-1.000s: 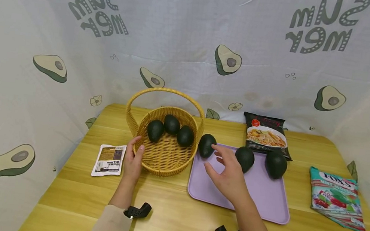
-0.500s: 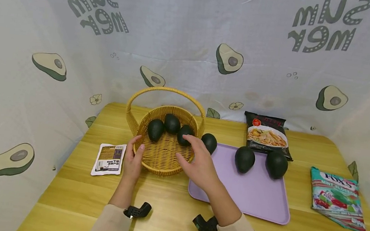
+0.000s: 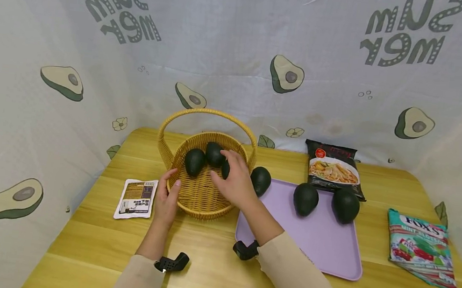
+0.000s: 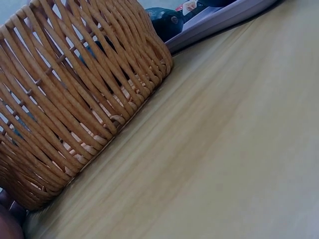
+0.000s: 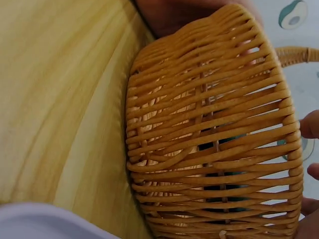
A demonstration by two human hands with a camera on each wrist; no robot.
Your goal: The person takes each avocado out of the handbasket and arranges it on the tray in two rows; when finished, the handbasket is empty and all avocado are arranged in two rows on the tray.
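By the table's (image 3: 208, 278) far edge, fingers all apart, the left hand (image 3: 165, 203) touched the basket (image 3: 202, 214); the right hand (image 3: 236, 185) overhung an avocado (image 3: 225, 169).

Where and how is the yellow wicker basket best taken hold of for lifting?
Probably at the top middle of the arched handle, coming from above: it springs from opposite sides of the basket and rises well clear of the avocados inside, leaving room to close round it.

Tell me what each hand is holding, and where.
Left hand: the wicker basket, by its left rim. Right hand: at an avocado inside; whether it grips cannot be told.
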